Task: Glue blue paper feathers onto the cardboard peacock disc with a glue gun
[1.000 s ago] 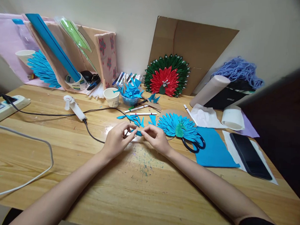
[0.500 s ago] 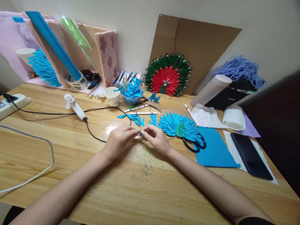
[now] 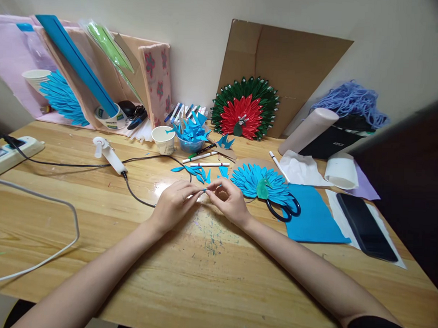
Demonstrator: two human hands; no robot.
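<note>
My left hand (image 3: 175, 203) and my right hand (image 3: 227, 199) meet fingertip to fingertip over the wooden table (image 3: 207, 270). Both pinch a small blue paper piece (image 3: 205, 190) between them, mostly hidden by the fingers. Just beyond the fingers lie loose blue paper petals (image 3: 197, 173). To the right sits a blue paper peacock fan (image 3: 258, 181) with a green body, lying on black-handled scissors (image 3: 284, 210).
A glue gun (image 3: 109, 156) with its black cord lies left of centre, a power strip (image 3: 9, 150) at far left. Paper cup (image 3: 164, 140), bowl of blue petals (image 3: 190, 133), markers (image 3: 204, 161), blue sheet (image 3: 311, 214), phone (image 3: 365, 226), red-green fan (image 3: 245, 109) against cardboard.
Both hands' fingertips have closed tighter on the blue piece, which shows less than a second ago. The hands stay in about the same spot.
</note>
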